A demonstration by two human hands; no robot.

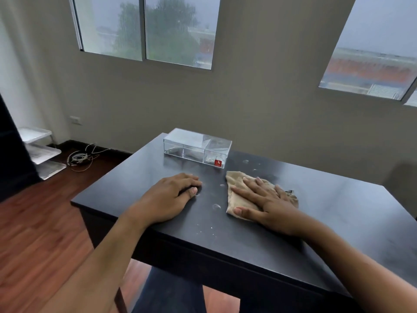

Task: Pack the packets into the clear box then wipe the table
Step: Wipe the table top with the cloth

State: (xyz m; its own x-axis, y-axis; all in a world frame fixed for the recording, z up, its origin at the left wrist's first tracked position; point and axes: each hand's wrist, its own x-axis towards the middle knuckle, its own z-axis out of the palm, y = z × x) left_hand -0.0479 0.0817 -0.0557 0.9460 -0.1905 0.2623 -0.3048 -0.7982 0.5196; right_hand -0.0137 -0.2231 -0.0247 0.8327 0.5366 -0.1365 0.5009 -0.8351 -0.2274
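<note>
Sparse room in a home or small office, cannot tell which. Plain beige walls, two sliding windows (pixel 144 30) with rain on the glass, wood-look floor (pixel 40 227), dark table (pixel 338 222), wall outlet (pixel 75 120), loose cables (pixel 82 158) on the floor, white tiered rack (pixel 41 152) in the corner.

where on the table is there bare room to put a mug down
The widest bare patch of the table lies right of the cloth, out to the right edge. The near strip between the forearms is bare too, apart from specks. It is crowded in the middle: left hand, right hand flat on the cloth, white smudges between them, and the clear box behind.
</note>
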